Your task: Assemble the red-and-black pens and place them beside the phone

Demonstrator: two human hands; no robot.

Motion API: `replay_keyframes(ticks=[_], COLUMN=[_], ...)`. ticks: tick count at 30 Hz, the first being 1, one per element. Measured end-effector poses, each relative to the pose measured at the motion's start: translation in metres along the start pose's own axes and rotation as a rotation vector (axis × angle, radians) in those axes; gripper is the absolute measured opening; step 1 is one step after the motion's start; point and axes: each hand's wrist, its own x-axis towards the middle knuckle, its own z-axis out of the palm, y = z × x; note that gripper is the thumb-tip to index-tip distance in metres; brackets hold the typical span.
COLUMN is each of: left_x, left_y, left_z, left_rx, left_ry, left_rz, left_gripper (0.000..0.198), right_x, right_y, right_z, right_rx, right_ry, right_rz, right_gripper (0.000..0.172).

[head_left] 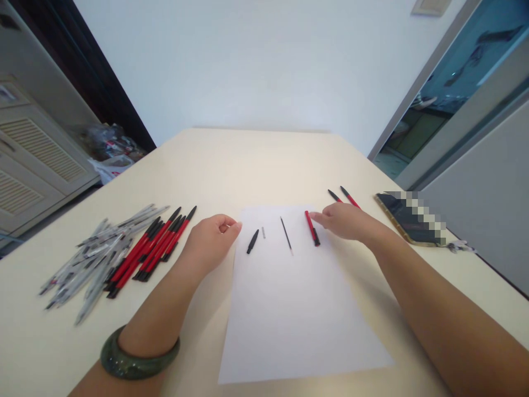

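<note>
A disassembled pen lies spread on a white sheet of paper (289, 309): a black pen tip section (253, 241), a small spring (263, 232), a thin black refill (286, 234) and a red barrel with a black clip end (312, 227). Just left of the black tip section, by the paper's edge, is my left hand (212, 240), its fingers curled in and nothing visible in them. My right hand (343, 221) reaches in from the right. Its extended forefinger touches the upper end of the red barrel, while the other fingers are folded and partly hidden.
Several red-and-black pens (155, 248) lie left of my left hand, beside a pile of clear-grey pens (93, 259). Two more red-and-black pens (349, 196) rest beyond my right hand. A phone (407, 218) lies near the table's right edge. A wall (256, 66) stands behind the table.
</note>
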Motion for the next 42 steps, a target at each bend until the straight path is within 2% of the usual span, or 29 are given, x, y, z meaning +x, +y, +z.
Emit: replay_keyframes(ticks=[4, 11, 16, 22, 28, 33, 35, 37, 40, 42], left_x=[0.003, 0.007, 0.006, 0.005, 0.004, -0.006, -0.012, -0.020, -0.030, -0.034], left_y=[-0.005, -0.013, -0.014, -0.012, -0.006, 0.011, 0.020, 0.029, 0.040, 0.045], left_z=[-0.001, -0.001, -0.001, -0.002, -0.005, -0.005, -0.002, 0.000, 0.003, 0.003], left_rx=[0.092, 0.218, 0.201, 0.183, 0.119, 0.006, -0.113, -0.298, -0.686, -0.862], left_ry=[-0.018, -0.103, -0.119, -0.086, -0.001, 0.008, -0.043, -0.133, -0.347, -0.478], left_rz=[-0.020, 0.005, 0.018, 0.016, 0.037, 0.061, 0.058, 0.029, -0.063, -0.130], left_gripper=[0.034, 0.032, 0.034, 0.035, 0.034, 0.032, 0.031, 0.030, 0.034, 0.040], right_x=[0.003, 0.012, 0.008, 0.002, 0.003, 0.002, -0.001, -0.007, -0.023, -0.037], right_y=[0.016, 0.027, 0.023, 0.004, -0.006, -0.003, -0.002, -0.005, -0.020, -0.037], right_z=[-0.007, -0.001, -0.003, 0.003, 0.011, 0.009, 0.005, 0.000, -0.007, -0.009], right_rx=[0.024, 0.027, -0.001, 0.029, -0.069, -0.062, 0.042, 0.221, 0.506, 0.614], right_ry=[0.185, 0.234, 0.155, -0.001, -0.060, -0.060, -0.099, -0.120, -0.080, -0.076], right_rz=[0.056, 0.086, 0.054, 0.022, -0.017, 0.006, -0.025, -0.127, -0.344, -0.434], right_gripper=[0.047, 0.024, 0.030, 0.041, 0.035, 0.023, 0.023, 0.025, 0.028, 0.029])
